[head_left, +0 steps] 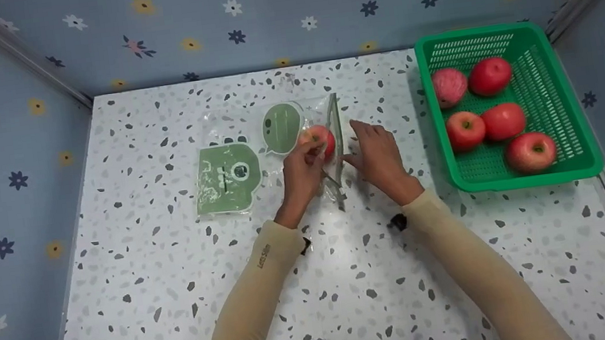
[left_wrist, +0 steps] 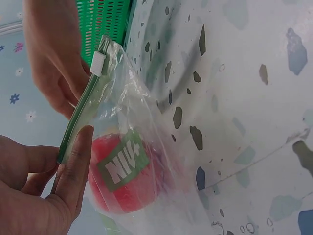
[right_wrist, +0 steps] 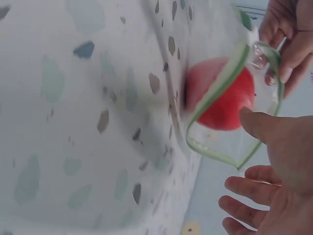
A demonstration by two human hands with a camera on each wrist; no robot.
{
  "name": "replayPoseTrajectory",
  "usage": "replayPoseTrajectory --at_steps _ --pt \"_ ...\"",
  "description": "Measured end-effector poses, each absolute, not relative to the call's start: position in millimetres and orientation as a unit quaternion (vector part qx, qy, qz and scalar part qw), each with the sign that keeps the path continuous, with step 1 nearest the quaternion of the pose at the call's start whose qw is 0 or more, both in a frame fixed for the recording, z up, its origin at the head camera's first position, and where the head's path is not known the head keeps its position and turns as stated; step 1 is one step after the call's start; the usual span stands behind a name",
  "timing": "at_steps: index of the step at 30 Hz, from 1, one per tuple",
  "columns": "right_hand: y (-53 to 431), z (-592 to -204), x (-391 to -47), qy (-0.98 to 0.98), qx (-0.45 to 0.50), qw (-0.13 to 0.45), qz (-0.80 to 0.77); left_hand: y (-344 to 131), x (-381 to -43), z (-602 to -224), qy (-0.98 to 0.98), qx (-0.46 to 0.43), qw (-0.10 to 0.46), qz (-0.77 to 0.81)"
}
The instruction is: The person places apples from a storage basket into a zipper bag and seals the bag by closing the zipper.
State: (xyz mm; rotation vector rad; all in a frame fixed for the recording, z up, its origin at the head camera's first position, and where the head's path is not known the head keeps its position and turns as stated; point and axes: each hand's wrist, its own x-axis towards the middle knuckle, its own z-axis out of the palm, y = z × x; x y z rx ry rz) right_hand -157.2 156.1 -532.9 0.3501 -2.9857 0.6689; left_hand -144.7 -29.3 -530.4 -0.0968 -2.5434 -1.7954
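A clear zip bag (head_left: 225, 173) with green cartoon print lies flat on the table, its mouth toward the right. Inside, near that mouth, is a red apple (right_wrist: 230, 103). My left hand (head_left: 303, 174) pinches the green-edged rim of the bag between thumb and fingers. A white slider (left_wrist: 98, 63) sits at one end of the zip strip. Just right of the mouth is my right hand (head_left: 380, 156), fingers spread and holding nothing. In the right wrist view its thumb is close to the apple and rim; whether it touches them I cannot tell.
At the right of the speckled table (head_left: 353, 302) stands a green basket (head_left: 588, 146) with several red apples (head_left: 531, 152) in it. Blue flowered panels (head_left: 283, 16) enclose the table at the back and sides.
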Motion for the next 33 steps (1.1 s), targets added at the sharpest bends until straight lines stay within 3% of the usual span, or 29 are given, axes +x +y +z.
replayPoseTrajectory --at_steps 15,33 --pt "190.7 -495.8 -142.5 -0.983 0.101 0.019 0.152 -28.5 -144.5 -532.1 -0.813 -0.025 0.005 -0.581" --pt "230.5 -475.9 -134.0 -0.985 0.084 0.066 0.136 -28.9 -143.1 -531.9 -0.816 -0.02 0.001 -0.577"
